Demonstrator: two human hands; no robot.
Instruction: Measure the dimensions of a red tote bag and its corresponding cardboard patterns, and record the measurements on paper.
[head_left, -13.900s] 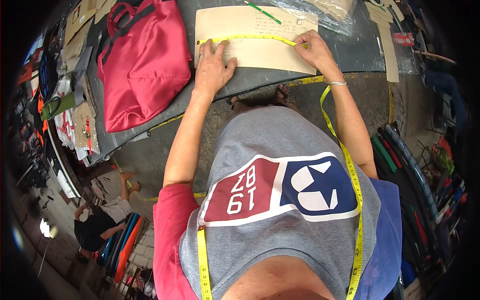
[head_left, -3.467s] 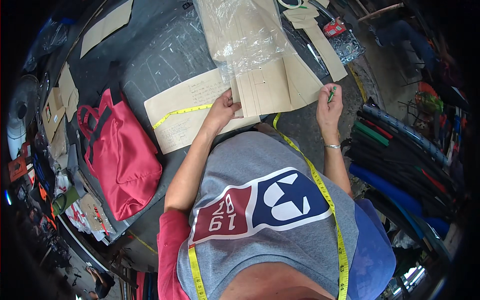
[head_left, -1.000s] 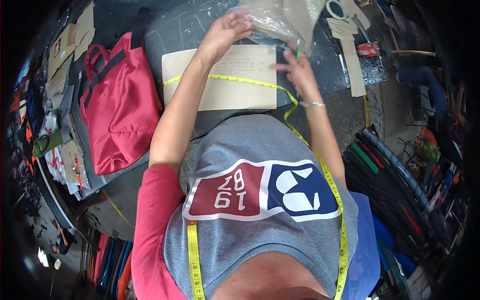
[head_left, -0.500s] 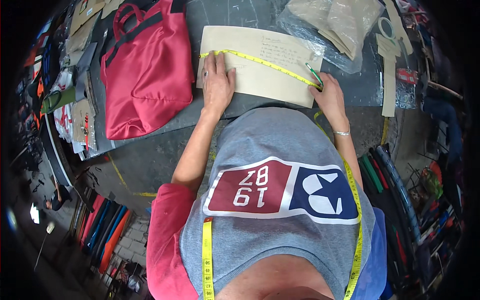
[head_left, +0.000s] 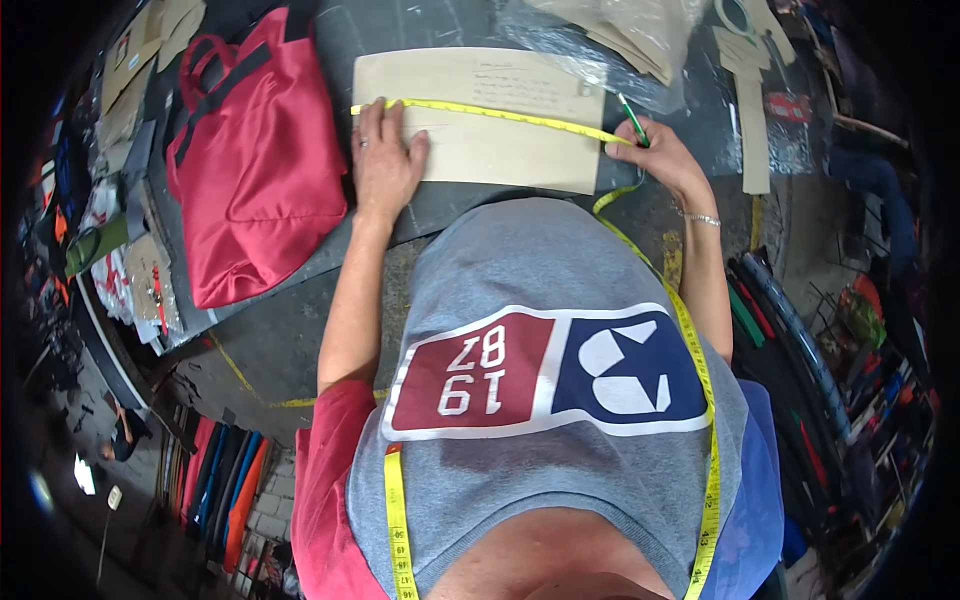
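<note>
A sheet of tan card (head_left: 500, 165) with handwriting lies on the dark table. Across it stretches a yellow tape measure (head_left: 500, 114), straight from the left edge to the right. My left hand (head_left: 387, 165) lies flat with its fingertips pressing the tape's end at the card's left edge. Just past the right edge, my right hand (head_left: 665, 155) pinches the tape between thumb and fingers. A green pencil (head_left: 632, 118) also sticks up from that hand. From there the tape loops down and runs over my grey shirt (head_left: 560, 260), apparently around my neck.
Left of the card lies a shiny red fabric bag (head_left: 265, 190) with black straps. At the back are a clear plastic bag of brown pieces (head_left: 640, 50), a tape roll (head_left: 733, 15) and card strips (head_left: 752, 130). Fabric rolls (head_left: 215, 470) stand at lower left.
My right hand has drawn the tape slightly higher and past the card's edge, so it lies flatter across the card. My left hand still presses its end. The whole view has shifted.
</note>
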